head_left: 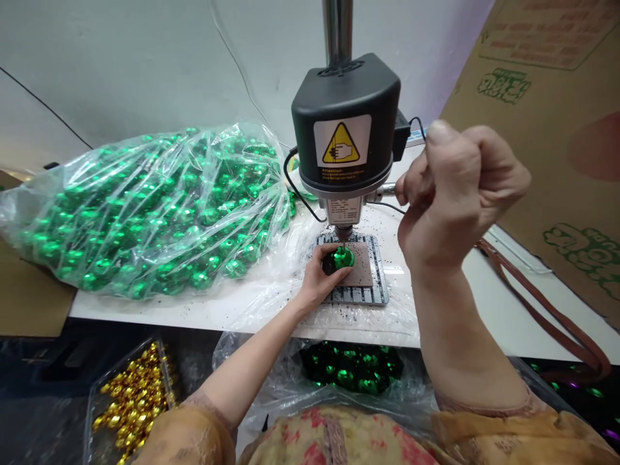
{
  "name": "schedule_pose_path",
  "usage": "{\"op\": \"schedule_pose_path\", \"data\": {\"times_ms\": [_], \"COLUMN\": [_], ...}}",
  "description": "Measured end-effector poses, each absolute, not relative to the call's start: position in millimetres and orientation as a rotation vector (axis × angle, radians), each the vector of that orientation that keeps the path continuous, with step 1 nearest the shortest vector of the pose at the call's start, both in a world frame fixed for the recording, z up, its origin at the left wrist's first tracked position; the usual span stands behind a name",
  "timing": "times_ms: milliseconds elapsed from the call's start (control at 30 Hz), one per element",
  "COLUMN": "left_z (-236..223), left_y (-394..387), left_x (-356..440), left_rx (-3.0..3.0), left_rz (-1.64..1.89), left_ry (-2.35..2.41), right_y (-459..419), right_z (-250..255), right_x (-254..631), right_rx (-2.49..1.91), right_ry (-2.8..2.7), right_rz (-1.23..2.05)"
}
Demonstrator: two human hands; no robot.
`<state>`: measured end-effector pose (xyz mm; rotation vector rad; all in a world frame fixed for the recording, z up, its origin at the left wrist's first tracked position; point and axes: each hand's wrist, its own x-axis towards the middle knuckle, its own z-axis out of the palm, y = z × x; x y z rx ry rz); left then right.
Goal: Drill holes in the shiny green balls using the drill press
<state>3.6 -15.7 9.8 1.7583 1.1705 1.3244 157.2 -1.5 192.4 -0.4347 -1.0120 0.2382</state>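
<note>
A small bench drill point(346, 129) with a black head and a yellow warning label stands on the white table point(504, 310). My left hand point(317, 274) pinches a shiny green bead point(343, 258) on the drill's base plate point(372, 294), right under the bit. My right hand point(455, 194) is closed in a fist round the drill's feed lever point(387, 189) at the head's right side.
A large clear plastic bag of green beads point(150, 206) lies left on the table. Another bag of green beads point(349, 368) sits on my lap. A tray of gold beads point(130, 397) is lower left. A cardboard box point(557, 129) leans at right, with a brown strap point(542, 310) beneath it.
</note>
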Motion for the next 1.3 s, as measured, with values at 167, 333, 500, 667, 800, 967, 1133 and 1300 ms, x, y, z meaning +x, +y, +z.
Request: {"op": "schedule_pose_path", "data": {"times_ms": [167, 333, 500, 667, 800, 967, 1133, 1300], "left_z": [6, -21, -22, 10, 17, 0, -2, 1], "left_y": [-85, -148, -136, -87, -61, -22, 30, 53], "left_x": [4, 1, -33, -124, -189, -188, -164, -173], "left_rx": [2.202, 2.995, 2.966, 2.31, 1.499, 1.552, 1.602, 1.913], "left_rz": [1.452, 0.937, 1.056, 1.384, 1.043, 0.713, 0.612, 0.488], "left_ry": [0.996, 0.497, 0.552, 2.084, 2.776, 2.718, 2.768, 2.632], "right_y": [-1, 0, 1, 2, 4, 7, 8, 10], "right_z": [198, 194, 190, 186, 184, 182, 181, 182], "right_x": [160, 162, 165, 164, 165, 167, 166, 168], "right_rx": [-0.43, -0.401, -0.38, -0.382, -0.381, -0.38, -0.35, -0.354], "right_ry": [-1.052, -1.043, -1.053, -1.032, -1.04, -1.015, -0.975, -0.952], "right_rz": [0.263, 0.307, 0.279, 0.269, 0.268, 0.27, 0.291, 0.299]}}
